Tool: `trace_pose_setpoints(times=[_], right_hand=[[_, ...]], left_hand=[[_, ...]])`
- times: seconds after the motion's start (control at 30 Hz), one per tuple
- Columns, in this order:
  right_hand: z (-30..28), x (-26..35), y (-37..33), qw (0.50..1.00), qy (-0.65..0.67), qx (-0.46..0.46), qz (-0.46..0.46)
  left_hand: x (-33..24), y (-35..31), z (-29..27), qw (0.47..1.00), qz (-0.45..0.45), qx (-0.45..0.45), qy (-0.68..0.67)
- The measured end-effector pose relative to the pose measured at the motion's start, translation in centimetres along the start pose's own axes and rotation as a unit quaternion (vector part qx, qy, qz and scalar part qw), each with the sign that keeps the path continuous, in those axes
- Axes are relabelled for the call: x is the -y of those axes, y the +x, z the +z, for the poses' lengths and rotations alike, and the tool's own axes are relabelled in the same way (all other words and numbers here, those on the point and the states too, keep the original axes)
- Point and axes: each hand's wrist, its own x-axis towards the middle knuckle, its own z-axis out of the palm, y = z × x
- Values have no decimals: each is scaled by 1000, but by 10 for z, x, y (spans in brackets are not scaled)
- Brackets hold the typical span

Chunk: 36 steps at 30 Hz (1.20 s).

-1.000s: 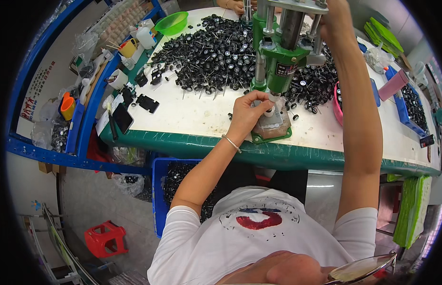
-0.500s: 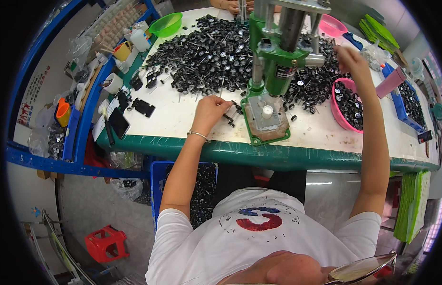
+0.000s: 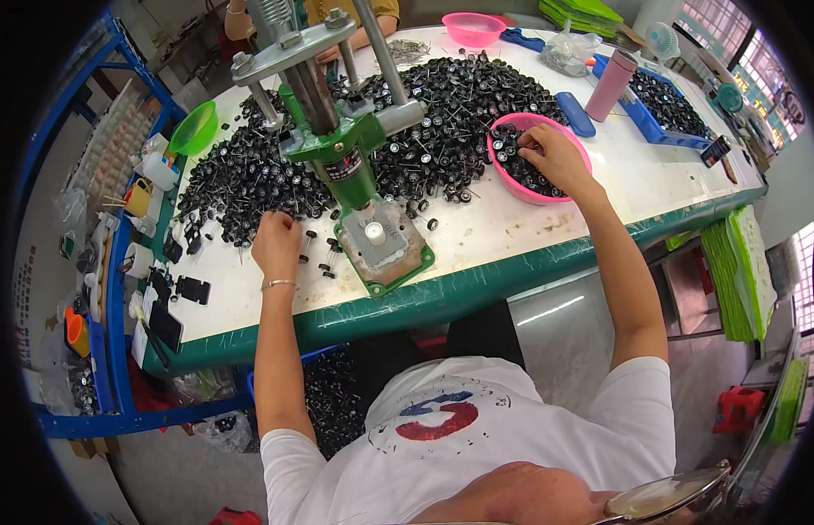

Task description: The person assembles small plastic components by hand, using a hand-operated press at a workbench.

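Note:
My left hand (image 3: 276, 246) rests at the near edge of a big heap of small black wheels on thin metal axles (image 3: 459, 96). Its fingers are curled, and whatever they hold is hidden. Just right of it, a few wheel-and-axle pieces (image 3: 326, 262) lie on the white tabletop beside the green hand press (image 3: 345, 166). On the press's base plate is a small white round seat (image 3: 374, 233). My right hand (image 3: 555, 159) reaches into a pink bowl (image 3: 547, 194) of loose black wheels (image 3: 517, 164), fingertips closed together among them; I cannot make out what they pinch.
Right of the bowl are a blue case (image 3: 576, 115), a pink bottle (image 3: 611, 85) and a blue tray (image 3: 636, 112) of wheels. A green bowl (image 3: 194, 129) stands far left, another pink bowl (image 3: 474, 29) at the back. A co-worker's arm (image 3: 359, 38) shows behind the press.
The view has swung to the right. My right hand has gone from the heap's far right side down into the pink bowl. My left hand stays by the heap's near edge, fingers more curled.

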Motion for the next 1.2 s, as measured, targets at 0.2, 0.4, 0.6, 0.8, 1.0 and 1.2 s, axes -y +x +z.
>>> trace_pose_setpoints(times=[0.2, 0.4, 0.6, 0.8, 1.0, 1.2], right_hand=[[8, 3, 11, 996, 32, -24, -77], [-6, -5, 15, 990, 137, -38, -9], [26, 97, 2, 948, 313, 46, -31], [99, 184, -32, 936, 251, -14, -246], [117, 179, -39, 943, 233, -14, -237], [115, 183, -36, 939, 302, 67, -149]], left_hand=[[28, -15, -18, 912, -114, -2, -393], [21, -18, -21, 788, -171, 10, -591], [-8, -31, -25, 746, -151, 34, -647], [-45, -45, -34, 731, -130, 104, -662], [-54, -53, -40, 725, -134, 133, -662], [-72, -55, -37, 724, -79, 133, -673]])
